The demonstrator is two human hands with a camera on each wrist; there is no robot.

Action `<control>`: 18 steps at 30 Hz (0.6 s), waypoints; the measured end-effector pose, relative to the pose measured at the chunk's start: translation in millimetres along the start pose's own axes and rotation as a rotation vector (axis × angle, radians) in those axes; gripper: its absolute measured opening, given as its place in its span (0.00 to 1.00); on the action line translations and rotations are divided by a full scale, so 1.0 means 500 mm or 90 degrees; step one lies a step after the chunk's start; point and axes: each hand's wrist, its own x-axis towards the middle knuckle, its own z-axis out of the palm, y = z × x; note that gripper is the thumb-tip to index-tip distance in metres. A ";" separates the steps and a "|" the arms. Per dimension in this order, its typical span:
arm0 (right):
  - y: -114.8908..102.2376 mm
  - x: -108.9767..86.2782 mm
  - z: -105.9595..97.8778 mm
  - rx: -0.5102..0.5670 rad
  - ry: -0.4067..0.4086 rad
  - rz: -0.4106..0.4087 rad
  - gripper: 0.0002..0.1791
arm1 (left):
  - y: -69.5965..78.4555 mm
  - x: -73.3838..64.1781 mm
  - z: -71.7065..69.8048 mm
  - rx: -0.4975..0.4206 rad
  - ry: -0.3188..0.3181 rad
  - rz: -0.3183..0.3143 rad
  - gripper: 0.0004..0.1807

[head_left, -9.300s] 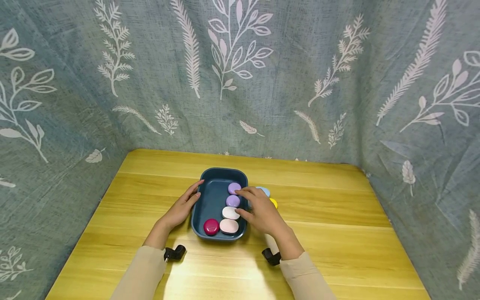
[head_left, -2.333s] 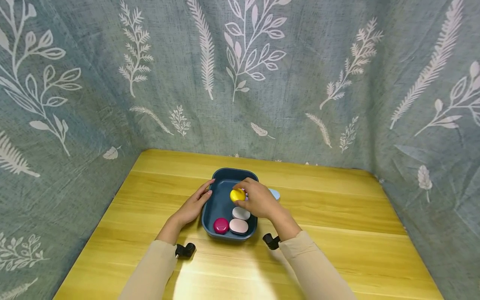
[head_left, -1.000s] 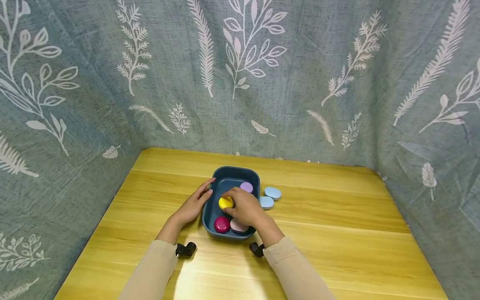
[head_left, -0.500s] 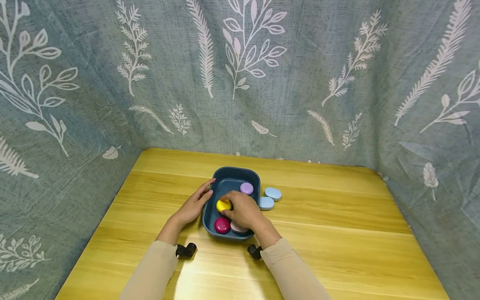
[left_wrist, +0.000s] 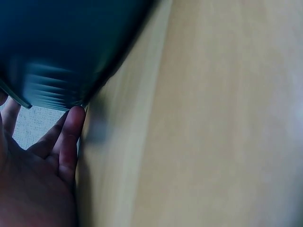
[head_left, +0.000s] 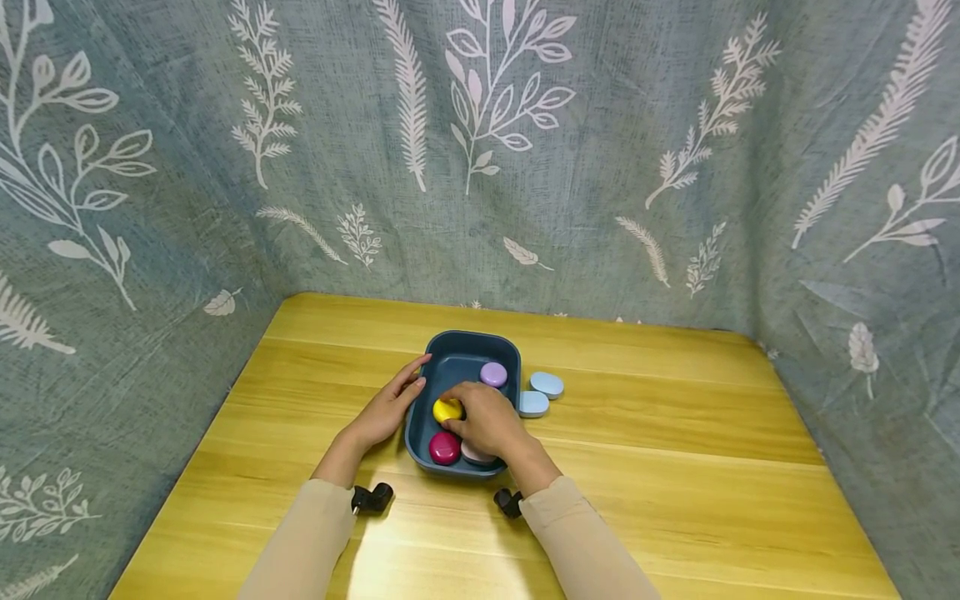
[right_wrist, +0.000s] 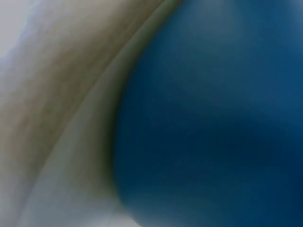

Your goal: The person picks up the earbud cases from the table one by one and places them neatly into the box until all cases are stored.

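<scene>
My right hand [head_left: 486,421] reaches into a dark blue rectangular tray [head_left: 450,367] and pinches a glossy yellow disc [head_left: 446,411] between fingertips and thumb. Just nearer than it, a magenta disc [head_left: 445,447] lies in the tray's near left corner. Beside that, a pale pink oval piece [head_left: 477,453] is partly covered by the right hand, which hides whatever lies beneath it. A lilac disc [head_left: 492,374] shows along the right wall. My left hand [head_left: 386,412] rests with extended fingers against the tray's left side; the left wrist view shows its fingers [left_wrist: 73,123] at the outer wall.
Two light blue oval pieces [head_left: 546,384] lie on the wooden table [head_left: 660,433] right of the tray, the nearer one close to its wall. A leaf-patterned curtain [head_left: 480,233] surrounds the table's back and sides. The right wrist view is blurred.
The right hand left the lilac discs, took up the yellow disc from right of the tray and brought it left and nearer inside. During the last half second it barely moved. The left hand stayed.
</scene>
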 end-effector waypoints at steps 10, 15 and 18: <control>0.001 0.001 0.006 0.004 -0.008 -0.002 0.18 | 0.001 -0.001 -0.001 -0.003 -0.007 0.002 0.29; 0.001 -0.001 0.007 0.003 -0.010 -0.003 0.18 | 0.003 -0.002 0.000 0.003 0.002 -0.007 0.29; 0.002 -0.002 0.008 0.000 -0.011 -0.003 0.18 | 0.004 -0.003 0.000 0.001 0.002 -0.004 0.30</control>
